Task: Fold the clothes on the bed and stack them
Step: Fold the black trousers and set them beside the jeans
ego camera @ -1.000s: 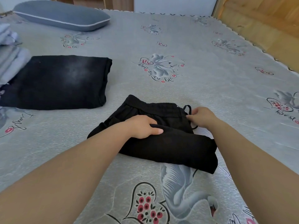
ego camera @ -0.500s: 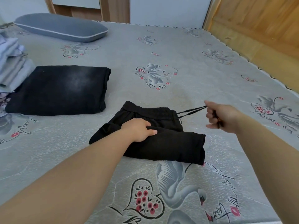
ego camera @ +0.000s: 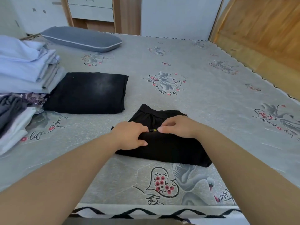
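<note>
Head view: left hand [ego camera: 129,135] grips folded black shorts [ego camera: 170,146], right hand [ego camera: 177,126] pinching their drawstring [ego camera: 153,130].

I note a grey bed cover [ego camera: 203,95] printed with swans and hearts, and a grey pillow [ego camera: 81,38] at its far end. Behind stand white cabinet fronts [ego camera: 90,8] framed in wood; wooden panelling [ego camera: 263,30] lies to my right. Daylight is even.

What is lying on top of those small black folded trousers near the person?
Both hands: the left hand and right hand rest on the black trousers, at a cord tip. The cloth beneath the hands is hidden.
</note>
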